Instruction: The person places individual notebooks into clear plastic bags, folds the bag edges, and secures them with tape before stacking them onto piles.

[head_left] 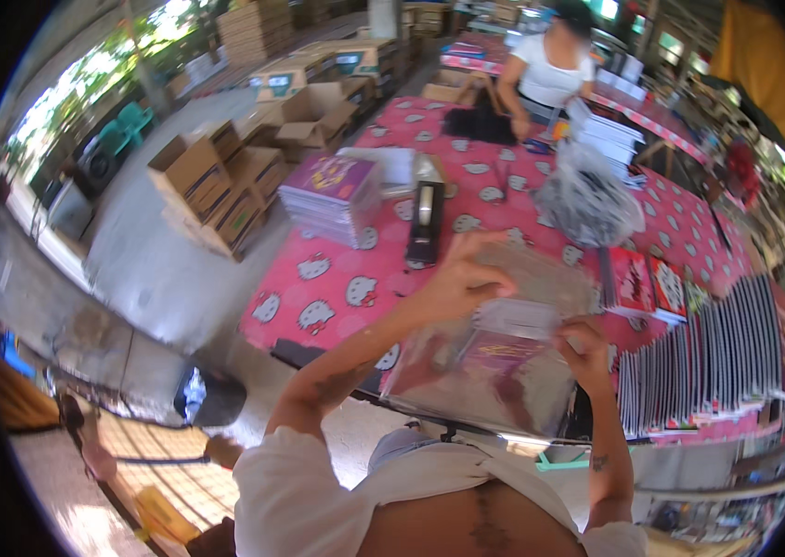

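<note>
A purple-covered notebook (501,356) lies in front of me, partly inside a transparent plastic bag whose pale flap (518,318) shows at its far end. Under it is a broad pile of transparent plastic bags (429,385). My left hand (474,278) hovers over the far left side of the pile, fingers bent and apart, with nothing visible in them. Beside the flap's right end, the fingers of my right hand (583,351) pinch the bag's edge. Past my left hand stands a black tape dispenser (425,223).
Shrink-wrapped purple notebooks (332,195) are stacked left. Spiral notebooks (699,357) stand in a row at right, near red booklets (629,283). A bulging plastic bag (587,200) lies farther back. Across the pink tablecloth (304,288) works another person (550,70). Cardboard boxes (216,181) sit left.
</note>
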Motion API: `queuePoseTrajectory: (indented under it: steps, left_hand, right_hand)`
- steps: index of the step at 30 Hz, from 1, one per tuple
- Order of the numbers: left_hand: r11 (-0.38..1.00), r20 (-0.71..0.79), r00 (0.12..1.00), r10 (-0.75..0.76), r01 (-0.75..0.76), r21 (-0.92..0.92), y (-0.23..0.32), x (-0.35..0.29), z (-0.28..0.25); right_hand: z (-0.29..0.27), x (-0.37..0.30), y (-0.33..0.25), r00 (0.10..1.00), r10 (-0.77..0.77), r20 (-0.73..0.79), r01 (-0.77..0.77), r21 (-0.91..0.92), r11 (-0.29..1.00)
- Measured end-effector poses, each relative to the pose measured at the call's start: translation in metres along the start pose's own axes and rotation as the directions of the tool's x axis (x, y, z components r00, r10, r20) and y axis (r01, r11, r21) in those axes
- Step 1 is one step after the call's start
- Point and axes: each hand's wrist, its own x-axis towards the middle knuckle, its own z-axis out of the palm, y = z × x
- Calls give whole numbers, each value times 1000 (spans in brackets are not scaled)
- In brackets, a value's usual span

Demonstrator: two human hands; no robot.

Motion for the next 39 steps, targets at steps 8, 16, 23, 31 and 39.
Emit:
queuePoseTrajectory:
  steps: [8, 16, 23, 31, 39]
  left_hand:
    - [978, 149, 970, -190, 200, -51, 14, 9, 2]
    - [978, 286, 955, 74, -126, 168, -15, 17, 52]
    - [914, 133, 947, -292, 235, 331, 12, 32, 46]
    - [960, 167, 982, 92, -132, 246, 69, 44, -8]
    - [626, 510, 711, -483, 688, -367, -34, 2, 38]
  right_hand:
    - [-7, 28, -50, 985, -1, 171, 9, -42, 999]
    - [7, 40, -45, 912, -98, 398, 159, -124, 980]
    - [8, 38, -40, 973, 11, 230, -24, 56, 998]
    - [18, 124, -12, 823, 302, 481, -460, 254, 851]
    - [22, 100, -12, 967, 171, 187, -248, 569, 784]
